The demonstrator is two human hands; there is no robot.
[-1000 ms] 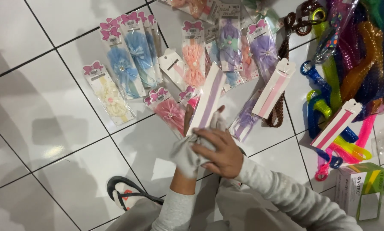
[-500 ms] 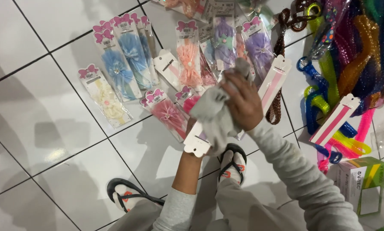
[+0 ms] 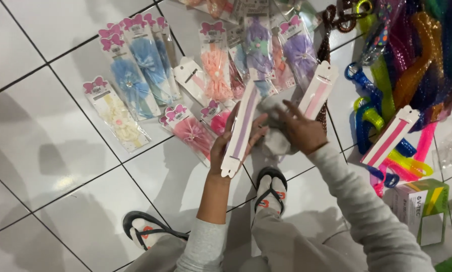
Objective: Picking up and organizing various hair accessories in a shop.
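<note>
hands, left hand (image 3: 227,146) holding packaged headband (image 3: 242,128)

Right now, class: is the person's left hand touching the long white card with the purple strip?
Touching. The head view shows the left hand under the long white card, its fingers showing past the card's edge and holding it.

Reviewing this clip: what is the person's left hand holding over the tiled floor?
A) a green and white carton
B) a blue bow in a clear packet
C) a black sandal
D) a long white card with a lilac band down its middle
D: the left hand grips the long white card with the lilac strip, while the right hand presses a grey cloth beside it.
</note>
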